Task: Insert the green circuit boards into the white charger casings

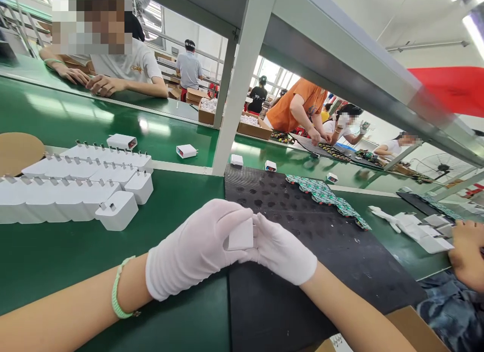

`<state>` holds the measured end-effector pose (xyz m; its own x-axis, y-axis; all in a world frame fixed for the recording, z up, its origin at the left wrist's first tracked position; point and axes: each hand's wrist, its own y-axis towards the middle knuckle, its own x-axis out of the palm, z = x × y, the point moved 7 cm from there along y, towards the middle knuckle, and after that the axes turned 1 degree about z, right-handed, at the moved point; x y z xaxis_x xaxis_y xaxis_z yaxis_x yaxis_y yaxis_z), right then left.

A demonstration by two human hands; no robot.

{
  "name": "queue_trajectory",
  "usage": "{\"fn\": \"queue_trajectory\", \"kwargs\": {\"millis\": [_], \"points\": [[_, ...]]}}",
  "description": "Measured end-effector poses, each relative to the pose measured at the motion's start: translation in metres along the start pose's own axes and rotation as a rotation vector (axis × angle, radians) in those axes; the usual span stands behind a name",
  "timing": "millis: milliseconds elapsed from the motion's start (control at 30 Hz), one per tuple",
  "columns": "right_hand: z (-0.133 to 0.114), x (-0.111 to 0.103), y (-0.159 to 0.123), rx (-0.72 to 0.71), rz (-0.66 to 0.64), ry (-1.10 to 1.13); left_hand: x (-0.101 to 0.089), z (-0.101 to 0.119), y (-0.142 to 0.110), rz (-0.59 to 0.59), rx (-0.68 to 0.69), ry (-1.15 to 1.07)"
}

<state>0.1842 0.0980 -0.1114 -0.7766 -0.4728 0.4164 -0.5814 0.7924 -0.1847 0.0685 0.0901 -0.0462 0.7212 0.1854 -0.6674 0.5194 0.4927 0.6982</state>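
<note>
My left hand (196,246) and my right hand (283,248), both in white gloves, are closed together around one white charger housing (241,235) over the near edge of a black perforated mat (302,226). The fingers of both hands press on the housing from either side. A green bracelet (118,289) circles my left wrist. Rows of white charger plugs (75,185) with metal prongs lie on the green bench to the left of my hands.
A row of green circuit boards (325,195) lies across the mat's far side. A grey frame post (242,84) rises behind the mat. Loose white chargers (186,151) ride the green conveyor. Other people work across the line; a co-worker's hand (467,251) and white housings (419,228) are at right.
</note>
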Motion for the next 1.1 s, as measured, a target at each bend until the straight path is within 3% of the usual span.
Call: {"fn": "queue_trajectory", "kwargs": {"millis": [100,233,333,500,600,733,933,1100], "points": [[0.004,-0.002,0.002,0.034,-0.013,0.024,-0.008,0.01,0.005,-0.012,0.067,0.039],[0.001,-0.001,0.001,0.016,-0.043,0.066,-0.011,0.02,0.011,-0.155,0.145,0.063],[-0.003,-0.004,0.002,-0.032,-0.008,0.053,-0.013,0.016,0.012,-0.173,0.123,0.131],[-0.003,-0.013,0.004,-0.088,0.043,0.005,0.007,-0.009,0.003,-0.349,-0.141,0.176],[-0.005,-0.019,0.003,-0.142,0.082,-0.067,0.016,-0.014,-0.002,-0.414,-0.211,0.174],[-0.016,-0.027,-0.003,-0.263,0.192,-0.125,0.016,-0.018,-0.003,-0.367,-0.286,0.063],[-0.032,-0.034,-0.017,-0.405,0.34,-0.113,0.023,-0.042,-0.015,-0.349,-0.697,-0.256],[-0.032,-0.028,-0.019,-0.416,0.341,-0.149,0.029,-0.037,-0.017,-0.39,-0.764,-0.39]]}}
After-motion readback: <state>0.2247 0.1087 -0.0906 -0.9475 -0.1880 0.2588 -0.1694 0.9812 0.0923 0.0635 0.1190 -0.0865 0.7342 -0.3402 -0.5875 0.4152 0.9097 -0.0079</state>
